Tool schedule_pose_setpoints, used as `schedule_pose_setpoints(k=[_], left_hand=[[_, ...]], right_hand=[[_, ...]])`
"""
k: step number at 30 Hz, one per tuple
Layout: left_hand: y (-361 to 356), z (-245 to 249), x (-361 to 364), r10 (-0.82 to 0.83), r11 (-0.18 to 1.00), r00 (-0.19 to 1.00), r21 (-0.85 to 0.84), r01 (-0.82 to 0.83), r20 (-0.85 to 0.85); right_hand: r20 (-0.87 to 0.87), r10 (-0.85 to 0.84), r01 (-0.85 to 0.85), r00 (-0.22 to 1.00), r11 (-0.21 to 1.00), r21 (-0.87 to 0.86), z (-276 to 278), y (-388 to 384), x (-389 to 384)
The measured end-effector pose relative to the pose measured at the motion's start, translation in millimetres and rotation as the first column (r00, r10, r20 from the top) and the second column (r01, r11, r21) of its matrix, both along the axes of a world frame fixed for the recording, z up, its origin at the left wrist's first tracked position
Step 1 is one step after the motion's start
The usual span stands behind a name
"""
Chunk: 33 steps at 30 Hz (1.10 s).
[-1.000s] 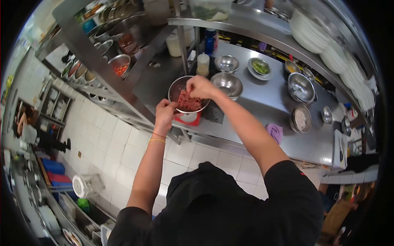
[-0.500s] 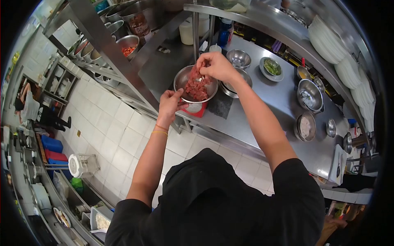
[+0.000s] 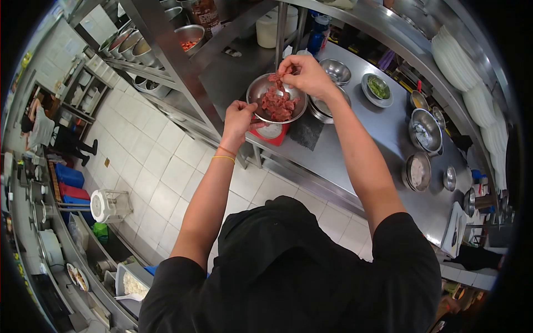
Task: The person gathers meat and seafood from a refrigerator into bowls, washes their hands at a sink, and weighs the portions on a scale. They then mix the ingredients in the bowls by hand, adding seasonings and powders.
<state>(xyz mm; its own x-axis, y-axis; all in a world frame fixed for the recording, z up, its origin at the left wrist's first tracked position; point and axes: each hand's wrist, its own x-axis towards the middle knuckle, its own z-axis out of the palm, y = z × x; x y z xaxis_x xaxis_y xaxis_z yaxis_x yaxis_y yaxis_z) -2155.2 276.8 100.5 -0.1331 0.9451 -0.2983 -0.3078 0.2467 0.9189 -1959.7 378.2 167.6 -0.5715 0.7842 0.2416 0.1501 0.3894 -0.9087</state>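
A steel bowl (image 3: 259, 91) with raw red meat (image 3: 279, 105) in it sits over a red scale (image 3: 273, 134) near the counter's edge. My left hand (image 3: 240, 119) grips the bowl's left rim, thumb on the rim and fingers beneath. Above the bowl's upper right side, my right hand (image 3: 304, 75) pinches a few strips of meat, which hang down toward the pile. Stacked steel bowls (image 3: 331, 105) stand just right of it, partly behind my right wrist.
On the steel counter (image 3: 355, 144) are a bowl of green vegetables (image 3: 378, 87), an empty-looking bowl (image 3: 335, 71) and a bowl with pale food (image 3: 417, 171). A metal shelf post (image 3: 172, 61) rises at left. Another person (image 3: 47, 133) stands far left.
The view has shifted, so the counter and bowls appear slightly further right and up. My right hand still pinches meat, with strips now hanging more separately from the pile.
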Motion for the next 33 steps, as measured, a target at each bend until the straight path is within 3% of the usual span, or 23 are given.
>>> schedule_pose_setpoints(k=[13, 19, 23, 25, 26, 27, 29, 30, 32, 33], left_hand=[[2, -5, -6, 0.014, 0.999, 0.999, -0.047, -0.016, -0.050], [1, -7, -5, -0.005, 1.000, 1.000, 0.003, 0.005, -0.026], [-1, -4, -6, -0.030, 0.999, 0.999, -0.037, 0.029, -0.020], [0, -6, -6, -0.021, 1.000, 1.000, -0.021, 0.020, -0.018], [1, -5, -5, -0.030, 0.999, 1.000, -0.025, 0.030, -0.007], [2, -7, -5, -0.029, 0.999, 1.000, -0.023, 0.029, -0.008], [7, -15, -4, -0.042, 0.999, 0.999, -0.021, 0.042, 0.008], [10, -18, -3, -0.034, 0.999, 0.999, -0.016, 0.034, 0.007], [10, -25, -1, 0.000, 0.997, 0.999, 0.081, 0.003, -0.033], [7, -24, 1, 0.009, 0.997, 0.999, 0.077, -0.006, -0.031]], right_hand=[[-0.009, -0.065, 0.066, 0.998, 0.997, 0.044, 9, -12, 2], [0.000, -0.274, 0.268, 0.962, 0.941, 0.204, 26, -8, 43], [-0.006, -0.363, 0.361, 0.932, 0.928, 0.095, 19, -1, 73], [0.176, -0.488, 0.477, 0.855, 0.873, 0.101, -14, 16, 89], [0.292, -0.534, 0.484, 0.793, 0.845, 0.230, -40, 27, 96], [0.291, -0.534, 0.483, 0.794, 0.845, 0.231, -62, 30, 104], [0.521, -0.459, 0.180, 0.719, 0.848, 0.499, -88, 30, 109], [0.519, -0.456, 0.173, 0.723, 0.847, 0.503, -79, 24, 100], [0.336, -0.421, 0.390, 0.842, 0.907, 0.159, -36, -3, 66], [0.339, -0.412, 0.381, 0.846, 0.911, 0.156, -19, -15, 51]])
